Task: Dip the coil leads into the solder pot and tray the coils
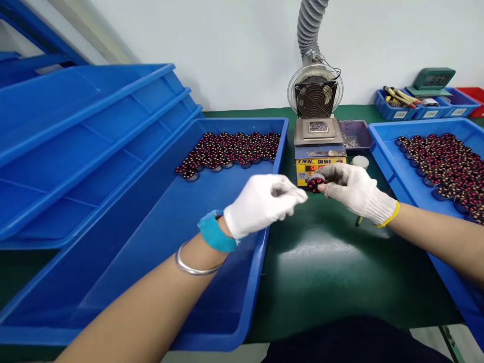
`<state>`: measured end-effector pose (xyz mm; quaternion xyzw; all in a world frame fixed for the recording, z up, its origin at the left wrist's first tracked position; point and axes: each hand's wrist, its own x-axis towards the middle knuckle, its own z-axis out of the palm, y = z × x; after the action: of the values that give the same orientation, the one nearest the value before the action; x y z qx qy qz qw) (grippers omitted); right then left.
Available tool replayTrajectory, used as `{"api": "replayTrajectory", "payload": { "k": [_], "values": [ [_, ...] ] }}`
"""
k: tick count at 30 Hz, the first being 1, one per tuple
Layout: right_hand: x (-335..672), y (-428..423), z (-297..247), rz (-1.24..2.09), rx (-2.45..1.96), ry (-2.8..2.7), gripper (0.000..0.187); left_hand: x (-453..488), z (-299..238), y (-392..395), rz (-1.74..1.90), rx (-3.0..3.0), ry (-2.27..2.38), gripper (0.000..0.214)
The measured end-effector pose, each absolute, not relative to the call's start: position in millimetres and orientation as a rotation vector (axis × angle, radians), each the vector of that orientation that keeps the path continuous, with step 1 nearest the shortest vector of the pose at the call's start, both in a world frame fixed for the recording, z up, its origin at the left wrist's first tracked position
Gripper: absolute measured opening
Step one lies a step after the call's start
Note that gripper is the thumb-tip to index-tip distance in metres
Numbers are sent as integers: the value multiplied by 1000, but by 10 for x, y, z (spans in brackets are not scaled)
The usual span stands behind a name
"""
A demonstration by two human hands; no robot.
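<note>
My right hand (359, 194), in a knit glove with a yellow cuff, pinches a small round motor stator (315, 183) with red-and-black windings. It hangs just in front of a CMN CM 558 solder pot (320, 166). To its left, my left hand (266, 204) wears a white glove, its fingers pressed together in a pinch. Whatever lies between those fingertips, if anything, is too small to make out. The left fingertips are near the stator, apart from it. Below the left hand is the rim of a blue tray (260, 252) with several stators (234, 150) at its far end.
Another blue tray (381, 146) with many stators (449, 166) stands at the right. Behind the pot are a fan (315, 100) and a grey duct hose (310, 25). A purple bin (357, 135), a white round lid (360, 162) and small blue bins (400, 112) sit nearby. Stacked blue trays (94, 136) lean left.
</note>
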<state>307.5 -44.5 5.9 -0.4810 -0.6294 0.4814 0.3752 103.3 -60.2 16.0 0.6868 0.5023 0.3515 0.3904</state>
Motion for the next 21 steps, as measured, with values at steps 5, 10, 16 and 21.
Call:
{"api": "replayTrajectory", "payload": {
  "k": [5, 10, 16, 21],
  "values": [
    [3038, -517, 98, 1289, -1226, -1574, 28, 1096, 195, -629, 1141, 1595, 1271, 40],
    [3030, -522, 121, 1340, -1204, -1606, 23, 1227, 157, -707, 949, 1737, 1305, 38],
    [3039, -478, 166, 1331, -1279, -1489, 17, 1055, 228, -621, 1098, 1430, 1266, 37],
    [3024, -519, 124, 1338, -1286, -1570, 21, 1215, 170, -674, 1137, 1814, 1385, 30]
  ]
}}
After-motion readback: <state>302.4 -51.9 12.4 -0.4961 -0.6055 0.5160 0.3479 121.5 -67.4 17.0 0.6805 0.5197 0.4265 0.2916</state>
